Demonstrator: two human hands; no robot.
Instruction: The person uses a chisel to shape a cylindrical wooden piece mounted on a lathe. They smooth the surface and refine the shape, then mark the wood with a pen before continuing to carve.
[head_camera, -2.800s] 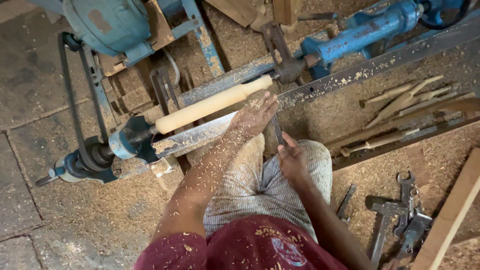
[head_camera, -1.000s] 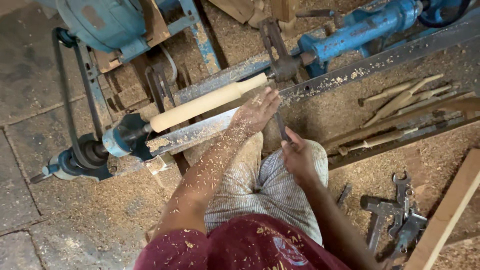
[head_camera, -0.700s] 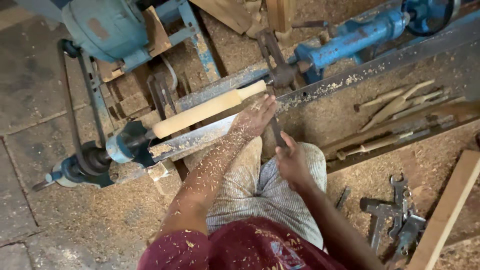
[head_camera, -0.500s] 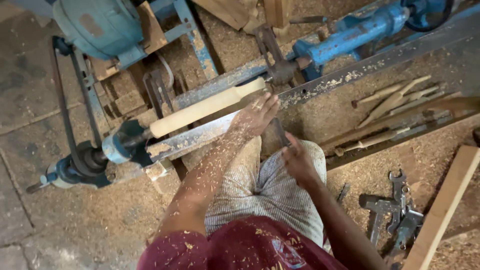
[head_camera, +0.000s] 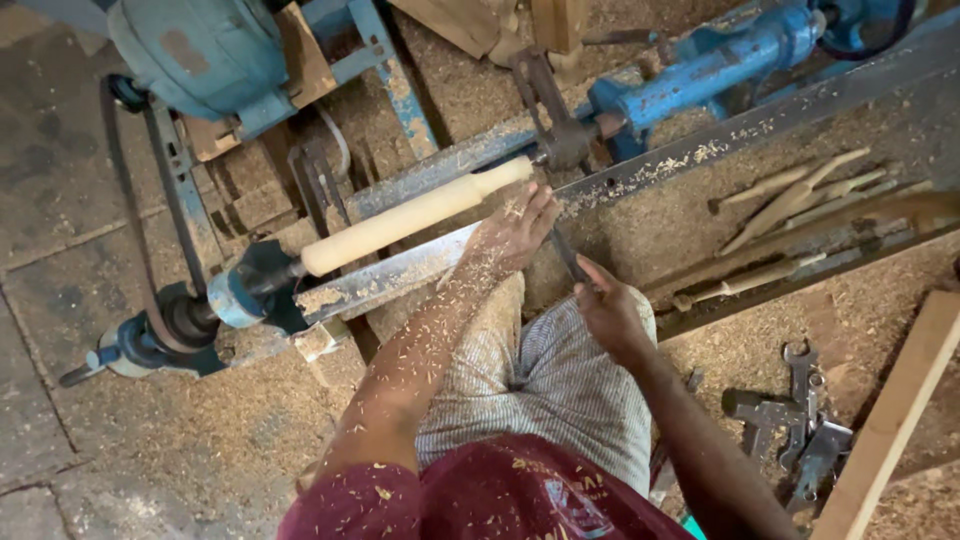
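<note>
Little changed over the last seconds: left hand (head_camera: 515, 232) still resting open by the pale wooden spindle (head_camera: 415, 215) on the lathe (head_camera: 640, 160) (mounted between centres), right hand (head_camera: 608, 310) still clamped on the chisel (head_camera: 568, 255).

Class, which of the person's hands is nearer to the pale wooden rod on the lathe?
Left. The left hand is at the wooden rod, by its narrow end; the right hand is lower, apart, holding a dark tool.

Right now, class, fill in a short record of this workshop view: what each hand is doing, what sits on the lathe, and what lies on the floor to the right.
left hand: rests by the dowel, pressing the chisel
right hand: grips the chisel
dowel: pale, mounted between the lathe's ends
lathe: blue, dusted with shavings
floor right: spanners, plank, sticks
</note>
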